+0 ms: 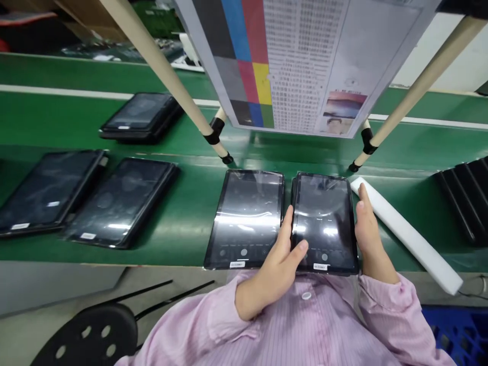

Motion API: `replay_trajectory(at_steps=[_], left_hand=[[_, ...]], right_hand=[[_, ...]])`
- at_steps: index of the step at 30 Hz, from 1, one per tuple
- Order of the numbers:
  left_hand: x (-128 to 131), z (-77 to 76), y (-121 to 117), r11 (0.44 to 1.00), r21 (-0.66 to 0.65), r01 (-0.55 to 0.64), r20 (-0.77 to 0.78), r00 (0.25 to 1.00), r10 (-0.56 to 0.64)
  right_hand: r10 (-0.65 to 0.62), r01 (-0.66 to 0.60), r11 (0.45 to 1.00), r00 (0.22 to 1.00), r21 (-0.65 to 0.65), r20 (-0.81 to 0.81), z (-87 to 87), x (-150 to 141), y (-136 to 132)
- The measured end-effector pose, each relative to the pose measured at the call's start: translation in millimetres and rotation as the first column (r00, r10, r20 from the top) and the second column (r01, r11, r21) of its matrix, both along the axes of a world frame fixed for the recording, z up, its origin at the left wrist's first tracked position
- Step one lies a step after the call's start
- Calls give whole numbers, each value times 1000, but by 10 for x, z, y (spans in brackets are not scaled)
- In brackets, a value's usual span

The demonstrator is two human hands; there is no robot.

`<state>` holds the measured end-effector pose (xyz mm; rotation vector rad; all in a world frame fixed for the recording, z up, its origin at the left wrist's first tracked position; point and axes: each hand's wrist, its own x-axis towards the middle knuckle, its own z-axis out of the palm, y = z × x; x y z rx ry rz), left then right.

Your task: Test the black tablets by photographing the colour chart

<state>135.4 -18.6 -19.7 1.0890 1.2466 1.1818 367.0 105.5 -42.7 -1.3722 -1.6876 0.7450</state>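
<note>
Two dark tablets lie side by side in front of me, screens up, each with a small white label at its lower edge. My left hand [277, 267] is at the left side of the right tablet [324, 218], fingers stretched out along its edge and thumb spread over its lower left corner. Along the opposite edge stands my right hand [369, 231], fingers straight and pressed flat against or close to the side. Another tablet's edge shows beneath the right one. The left tablet [247, 218] rests just beside my left fingers.
More tablets lie left, including a near pair [122, 198] and a stack [141, 114] farther back. A white foam bar [409, 236] slants across the green bench [190, 213]. Dark devices [465, 198] stand far right. A framed test chart [297, 66] hangs above. A black stool [91, 335] is lower left.
</note>
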Motion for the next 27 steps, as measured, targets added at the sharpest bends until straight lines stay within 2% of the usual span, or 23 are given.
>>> replay_trajectory(at_steps=[2,4,5,7,9,11,13,15,18,21,24,27], left_hand=[[-130,37,-104,982,190,-19,-140,989,47],[-309,111,-170,925,368,-98,-289,933,214],[-408,152,-185,888,438,-137,-362,878,314],[-605,227,-180,828,530,-183,-518,703,487],[-776,279,-144,817,554,-160,-679,482,554],[-898,300,-94,849,515,-116,-799,293,524],[-971,288,-42,890,446,-93,-869,191,456],[-1003,256,2,930,354,-93,-920,145,365],[-1011,214,25,967,237,-89,-965,89,245],[-1007,212,0,951,308,-38,-947,86,310],[-991,227,-24,911,411,41,-904,143,402],[-949,227,-16,897,433,91,-893,181,412]], right_hand=[[33,-47,997,980,65,197,120,15,-98],[120,-172,980,910,97,398,276,-32,-205],[159,-233,968,861,95,483,346,-70,-250],[201,-302,950,781,76,591,446,-146,-310],[216,-324,943,759,69,615,485,-193,-332],[218,-334,935,805,118,551,487,-196,-335],[210,-325,924,870,200,446,479,-164,-342],[179,-286,923,910,256,373,472,-115,-365],[97,-204,940,928,273,360,449,-28,-436],[31,-155,944,919,290,393,402,60,-529],[-24,-125,940,904,318,426,350,119,-601],[-53,-105,937,900,334,433,300,126,-616]])
